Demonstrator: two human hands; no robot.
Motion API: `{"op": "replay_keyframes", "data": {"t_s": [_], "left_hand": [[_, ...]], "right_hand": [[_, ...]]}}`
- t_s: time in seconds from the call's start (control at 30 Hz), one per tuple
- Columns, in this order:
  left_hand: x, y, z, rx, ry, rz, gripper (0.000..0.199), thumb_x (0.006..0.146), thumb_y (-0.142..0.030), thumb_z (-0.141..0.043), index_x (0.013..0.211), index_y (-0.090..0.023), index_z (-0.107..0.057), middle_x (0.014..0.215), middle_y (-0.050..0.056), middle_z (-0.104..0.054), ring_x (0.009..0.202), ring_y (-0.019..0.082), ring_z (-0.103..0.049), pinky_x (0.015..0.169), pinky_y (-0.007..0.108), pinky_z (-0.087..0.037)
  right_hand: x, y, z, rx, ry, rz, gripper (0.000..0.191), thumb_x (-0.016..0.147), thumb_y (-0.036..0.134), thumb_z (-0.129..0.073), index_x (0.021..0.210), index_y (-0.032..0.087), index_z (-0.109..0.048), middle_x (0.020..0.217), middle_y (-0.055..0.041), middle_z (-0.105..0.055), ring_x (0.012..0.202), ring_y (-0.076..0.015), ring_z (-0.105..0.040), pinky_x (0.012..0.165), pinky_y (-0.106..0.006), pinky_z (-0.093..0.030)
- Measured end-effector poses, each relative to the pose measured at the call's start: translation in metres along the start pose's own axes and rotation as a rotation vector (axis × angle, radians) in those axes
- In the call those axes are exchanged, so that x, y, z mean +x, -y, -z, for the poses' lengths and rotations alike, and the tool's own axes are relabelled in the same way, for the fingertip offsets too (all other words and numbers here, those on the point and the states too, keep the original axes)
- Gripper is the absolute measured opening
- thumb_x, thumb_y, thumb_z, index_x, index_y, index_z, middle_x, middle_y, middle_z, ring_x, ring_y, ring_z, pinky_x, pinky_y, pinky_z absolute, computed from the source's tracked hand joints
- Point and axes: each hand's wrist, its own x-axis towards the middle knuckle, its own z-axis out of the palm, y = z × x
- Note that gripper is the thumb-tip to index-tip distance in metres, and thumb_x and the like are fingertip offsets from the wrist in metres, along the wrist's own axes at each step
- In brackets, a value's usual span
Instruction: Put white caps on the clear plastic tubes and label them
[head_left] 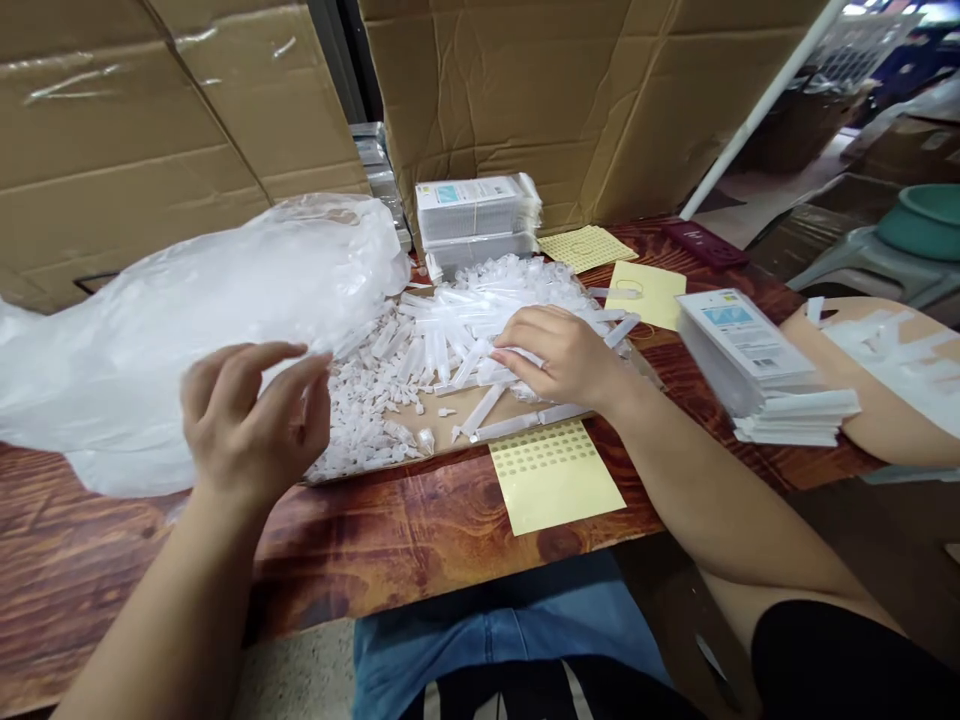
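My right hand (559,350) reaches into a heap of clear plastic tubes (480,310), thumb and fingers closed around one tube, partly hidden by the fingers. Raised over the left end of a shallow cardboard tray (514,408), my left hand (259,420) has its fingers bent and apart; I see nothing in it. Many small white nozzle-like tips (367,420) lie in the tray's left part. Loose tubes rest along its front edge. A yellow sheet of small oval stickers (559,490) sticks out from under the tray.
A large white plastic bag (225,270) bulges at the left. Banded packs of printed cards (480,215) stand behind the heap. Another card stack (742,350) sits right, beside a tan stool-like surface (847,350) bearing white pieces. Tall cardboard (525,90) backs the wooden table (360,550).
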Motion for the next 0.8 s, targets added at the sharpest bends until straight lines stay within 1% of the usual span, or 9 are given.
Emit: {"op": "replay_keyframes", "data": {"t_s": [0.1,0.13,0.2,0.23,0.33,0.43,0.5,0.63,0.8], "left_hand": [[0.015,0.002,0.005,0.113,0.190,0.201,0.066,0.080,-0.033,-0.076,0.142,-0.027,-0.055,0.149,0.017,-0.053,0.139,0.046,-0.046,0.113,0.066,-0.033],[0.020,0.005,0.004,0.120,0.263,0.299,0.073,0.078,-0.034,-0.076,0.146,-0.024,-0.051,0.152,0.019,-0.049,0.141,0.048,-0.042,0.114,0.069,-0.030],[0.029,0.014,-0.001,0.142,0.396,0.477,0.080,0.076,-0.033,-0.075,0.149,-0.018,-0.046,0.144,0.021,-0.056,0.133,0.048,-0.050,0.109,0.069,-0.035],[0.033,0.019,-0.003,0.165,0.474,0.551,0.074,0.077,-0.031,-0.072,0.146,-0.015,-0.048,0.133,0.022,-0.063,0.125,0.046,-0.058,0.105,0.066,-0.040],[0.042,0.027,-0.007,0.205,0.718,0.701,0.033,0.085,-0.020,-0.057,0.116,-0.012,-0.063,0.105,0.019,-0.071,0.103,0.037,-0.067,0.092,0.052,-0.050],[0.047,0.014,-0.005,0.203,0.783,0.721,0.021,0.087,-0.011,-0.045,0.098,-0.016,-0.062,0.104,0.017,-0.070,0.098,0.032,-0.068,0.083,0.042,-0.052],[0.046,-0.004,-0.004,0.194,0.792,0.697,0.024,0.088,-0.010,-0.041,0.101,-0.016,-0.060,0.103,0.017,-0.070,0.094,0.032,-0.068,0.079,0.041,-0.051],[0.032,-0.046,-0.009,0.109,0.923,0.629,0.031,0.091,-0.012,-0.040,0.115,-0.012,-0.058,0.102,0.017,-0.070,0.090,0.032,-0.069,0.074,0.039,-0.051],[0.007,-0.062,-0.021,-0.053,0.841,0.530,0.058,0.102,-0.050,-0.042,0.144,-0.013,-0.051,0.118,0.017,-0.066,0.102,0.031,-0.067,0.089,0.040,-0.051]], "right_hand": [[0.004,0.010,-0.007,-0.047,0.038,0.080,0.030,0.103,0.026,-0.045,0.086,0.019,-0.068,0.088,-0.0089,-0.071,0.084,-0.0215,-0.062,0.078,-0.037,-0.046],[0.004,0.013,-0.009,-0.050,0.046,0.113,0.031,0.104,0.025,-0.044,0.085,0.018,-0.068,0.087,-0.0086,-0.070,0.083,-0.0207,-0.061,0.076,-0.036,-0.045],[0.002,0.018,-0.012,-0.046,0.044,0.183,0.031,0.104,0.024,-0.045,0.084,0.017,-0.068,0.085,-0.0077,-0.070,0.080,-0.0193,-0.060,0.073,-0.034,-0.043],[0.000,0.020,-0.014,-0.044,0.038,0.212,0.031,0.104,0.024,-0.045,0.084,0.017,-0.068,0.084,-0.0072,-0.069,0.079,-0.0186,-0.059,0.073,-0.033,-0.043],[-0.003,0.023,-0.019,-0.032,0.009,0.277,0.027,0.103,0.022,-0.048,0.085,0.016,-0.068,0.082,-0.0061,-0.069,0.077,-0.0176,-0.059,0.072,-0.032,-0.043],[-0.004,0.024,-0.022,-0.011,-0.027,0.322,0.026,0.103,0.020,-0.050,0.085,0.016,-0.067,0.079,-0.0045,-0.069,0.074,-0.0167,-0.058,0.068,-0.032,-0.042],[-0.004,0.024,-0.022,0.001,-0.058,0.339,0.024,0.102,0.019,-0.052,0.084,0.016,-0.067,0.078,-0.0036,-0.068,0.073,-0.0158,-0.058,0.066,-0.031,-0.042],[-0.006,0.025,-0.022,0.015,-0.086,0.347,0.022,0.101,0.018,-0.055,0.083,0.016,-0.067,0.077,-0.0037,-0.068,0.072,-0.0154,-0.058,0.065,-0.032,-0.041],[-0.005,0.024,-0.023,0.000,-0.095,0.344,0.022,0.101,0.018,-0.055,0.083,0.016,-0.067,0.078,-0.0045,-0.068,0.073,-0.0161,-0.058,0.067,-0.032,-0.041]]}}
